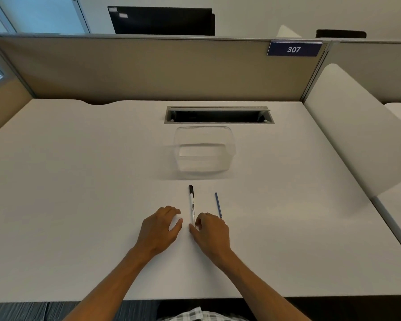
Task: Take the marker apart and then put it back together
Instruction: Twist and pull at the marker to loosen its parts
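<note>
Right hand (210, 230) pinches the marker (192, 206) flat on the desk (79, 205); left hand (159, 228) hovers loose, ready to steady.

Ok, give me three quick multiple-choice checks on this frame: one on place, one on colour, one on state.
1. Where does the thin blue stick lie relative to the marker?
A. to its left
B. to its right
C. across it

2. What colour is the marker's cap?
A. black
B. red
C. green

3. What is in the clear container?
A. the marker
B. the blue stick
C. nothing visible

Key: 1 B, it lies apart on the desk, beside the right hand. 2 A, the far end is black. 3 C, only desk shows through its walls.
</note>
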Tool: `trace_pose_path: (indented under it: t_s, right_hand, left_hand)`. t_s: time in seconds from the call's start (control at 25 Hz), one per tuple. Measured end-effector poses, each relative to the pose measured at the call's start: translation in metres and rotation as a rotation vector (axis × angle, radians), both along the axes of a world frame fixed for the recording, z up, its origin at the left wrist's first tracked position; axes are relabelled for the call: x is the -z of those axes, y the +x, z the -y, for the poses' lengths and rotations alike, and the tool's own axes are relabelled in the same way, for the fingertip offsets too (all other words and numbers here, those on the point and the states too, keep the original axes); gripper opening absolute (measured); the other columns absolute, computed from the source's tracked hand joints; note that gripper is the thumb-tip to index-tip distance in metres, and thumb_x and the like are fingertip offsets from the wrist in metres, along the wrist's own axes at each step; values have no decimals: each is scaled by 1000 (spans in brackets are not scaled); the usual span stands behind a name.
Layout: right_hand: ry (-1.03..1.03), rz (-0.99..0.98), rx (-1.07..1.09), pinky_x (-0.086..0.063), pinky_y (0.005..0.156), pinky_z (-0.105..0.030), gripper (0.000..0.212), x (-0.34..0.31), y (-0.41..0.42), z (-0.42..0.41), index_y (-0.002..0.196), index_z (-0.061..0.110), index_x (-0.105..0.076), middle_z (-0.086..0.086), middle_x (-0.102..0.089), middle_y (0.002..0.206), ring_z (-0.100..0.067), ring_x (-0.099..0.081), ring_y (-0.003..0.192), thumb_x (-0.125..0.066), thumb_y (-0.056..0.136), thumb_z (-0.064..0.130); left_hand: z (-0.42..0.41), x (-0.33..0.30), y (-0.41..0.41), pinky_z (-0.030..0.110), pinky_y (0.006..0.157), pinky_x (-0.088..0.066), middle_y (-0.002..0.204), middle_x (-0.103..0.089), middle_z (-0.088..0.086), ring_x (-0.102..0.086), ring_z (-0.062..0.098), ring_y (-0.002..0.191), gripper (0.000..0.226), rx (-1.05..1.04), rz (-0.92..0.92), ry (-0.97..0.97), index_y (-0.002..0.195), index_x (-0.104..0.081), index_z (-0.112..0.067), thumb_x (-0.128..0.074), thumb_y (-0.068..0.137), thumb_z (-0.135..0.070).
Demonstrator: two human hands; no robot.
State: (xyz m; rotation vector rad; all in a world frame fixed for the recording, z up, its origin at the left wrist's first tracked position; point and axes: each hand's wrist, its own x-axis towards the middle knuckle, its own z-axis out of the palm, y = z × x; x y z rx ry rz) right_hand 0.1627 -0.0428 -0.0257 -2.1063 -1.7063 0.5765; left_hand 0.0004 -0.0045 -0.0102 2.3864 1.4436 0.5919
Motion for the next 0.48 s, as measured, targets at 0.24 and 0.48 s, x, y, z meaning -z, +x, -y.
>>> trace_pose_path:
  t_s: [0.24,0.48]
  right_hand:
    - [35,-50,101,-49,67,-21,32,-4,7,1,92,22,-69,7,-70,82,-9,-56,66,-56,89,51]
    - [145,-289,176,-49,66,-16,30,-19,24,6,94,20,-74,7,-72,84,-7,-62,66,-61,89,47]
  left_hand:
    - [-2,-5,9,34,79,-54,125,-62,10,-64,25,102,32,1,-22,25,113,-65,-12,-66,84,-26]
    - [-6,-21,32,43,102,-39,133,-56,9,-51,27,123,37,120,5,101,119,-62,-17,-68,83,-26]
